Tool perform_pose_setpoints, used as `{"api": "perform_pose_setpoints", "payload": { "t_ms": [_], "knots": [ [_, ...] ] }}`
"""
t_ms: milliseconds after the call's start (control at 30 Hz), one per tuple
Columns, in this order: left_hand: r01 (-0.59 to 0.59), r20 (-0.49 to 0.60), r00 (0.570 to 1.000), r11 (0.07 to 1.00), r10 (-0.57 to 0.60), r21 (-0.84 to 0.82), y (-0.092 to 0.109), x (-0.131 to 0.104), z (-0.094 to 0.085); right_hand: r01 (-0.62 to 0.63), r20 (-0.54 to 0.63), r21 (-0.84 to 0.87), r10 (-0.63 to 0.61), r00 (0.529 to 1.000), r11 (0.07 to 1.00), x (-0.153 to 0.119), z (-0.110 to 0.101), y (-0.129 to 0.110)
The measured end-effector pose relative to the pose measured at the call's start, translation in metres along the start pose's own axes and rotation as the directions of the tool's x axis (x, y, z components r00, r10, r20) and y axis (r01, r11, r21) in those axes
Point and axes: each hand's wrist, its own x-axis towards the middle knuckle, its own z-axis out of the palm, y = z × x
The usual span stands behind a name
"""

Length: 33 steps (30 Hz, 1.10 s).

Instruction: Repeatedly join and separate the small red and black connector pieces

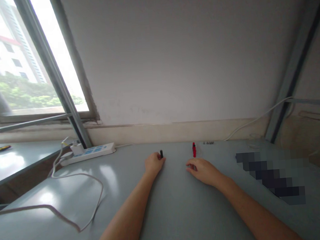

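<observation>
My left hand is closed around a small black cylinder, whose top end stands up between thumb and fingers. To its right, my right hand has thumb and fingertips curled together in a pinch. Something tiny may be between those fingertips, too small to name. Just beyond the right hand lies a slim red tool with dark parts, untouched; its exact kind is unclear. Several small dark metallic pieces lie in a row near the wall, right of the red tool.
A white power strip with plugs sits at the back left of the grey table. Its white cable loops over the left side. A blurred-out dark object lies at right. Metal posts rise at both sides.
</observation>
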Motion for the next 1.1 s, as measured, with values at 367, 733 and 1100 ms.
{"api": "perform_pose_setpoints", "payload": {
  "t_ms": [367, 733, 1100],
  "knots": [
    [-0.052, -0.3, 0.953, 0.998, 0.041, -0.028, 0.016, -0.014, -0.008, -0.272, -0.014, -0.255, 0.278, 0.96, 0.928, -0.005, -0.02, 0.004],
    [-0.609, 0.11, 0.789, 0.794, 0.605, 0.001, 0.077, -0.045, 0.018, -0.398, 0.135, -0.323, 0.458, 0.879, 0.858, -0.011, -0.018, 0.02],
    [-0.567, 0.087, 0.823, 0.821, 0.562, 0.061, 0.095, -0.028, 0.032, -0.407, 0.181, -0.27, 0.461, 0.869, 0.873, -0.009, -0.012, 0.023]
  ]
}}
